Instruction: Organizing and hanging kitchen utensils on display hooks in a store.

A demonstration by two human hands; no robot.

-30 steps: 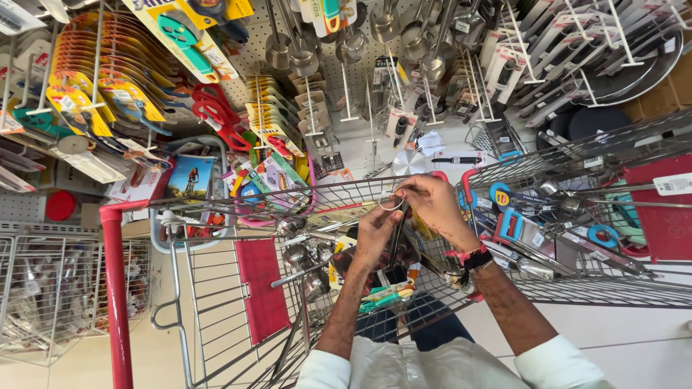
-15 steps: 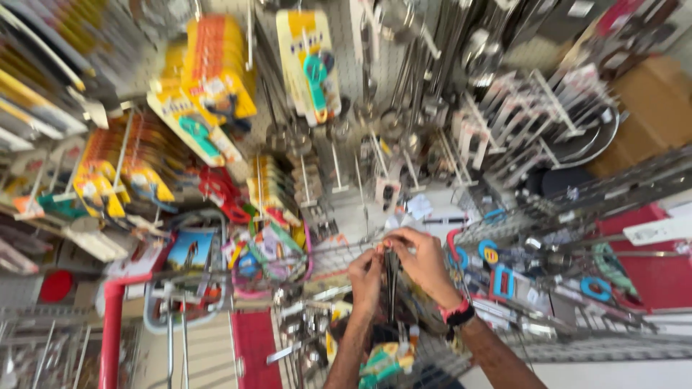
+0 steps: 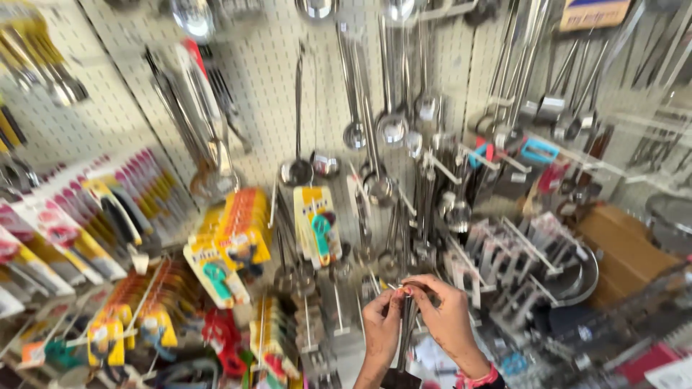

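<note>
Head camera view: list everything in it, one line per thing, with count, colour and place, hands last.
Pegboard wall: one, pale, behind all the goods.
Ladles: many, silver, hanging across the upper middle and right.
Carded tools: many packs, yellow and orange cards, middle left.
Striped packs: a row, pink and white, far left.
Red-handled tool: one, red, bottom left of centre.
Cardboard box: one, brown, right edge.
Slim metal utensil: one or a few, silver with a dark lower end, bottom centre; blurred.
Left hand: one, pinching the utensil's top.
Right hand: one, pinching the utensil's top from the other side, with a pink band at the wrist.
</note>
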